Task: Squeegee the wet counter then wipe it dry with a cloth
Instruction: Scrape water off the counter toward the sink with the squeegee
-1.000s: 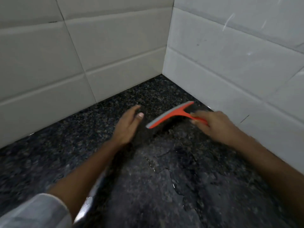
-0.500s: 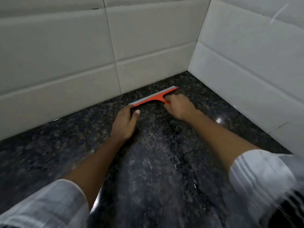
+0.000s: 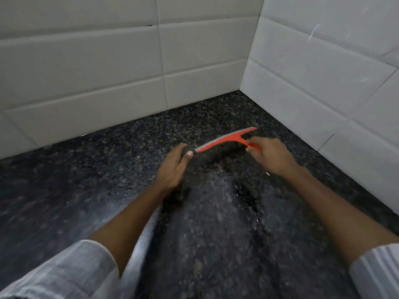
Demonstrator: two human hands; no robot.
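- Head view, right hand (image 3: 272,157): fingers curled tight round the orange handle of the squeegee (image 3: 226,140).
- Left hand (image 3: 174,167): fingers loosely together and extended, nothing gripped; thumb tip just beside the blade's left end, contact unclear.
- Squeegee: orange with a grey blade strip, held low over the counter (image 3: 86,190) near the corner.
- Counter: dark speckled stone, with wet streaks running between the forearms.
- Walls (image 3: 97,83): pale rectangular tiles, meeting in a corner.
- Sleeves: light striped fabric.
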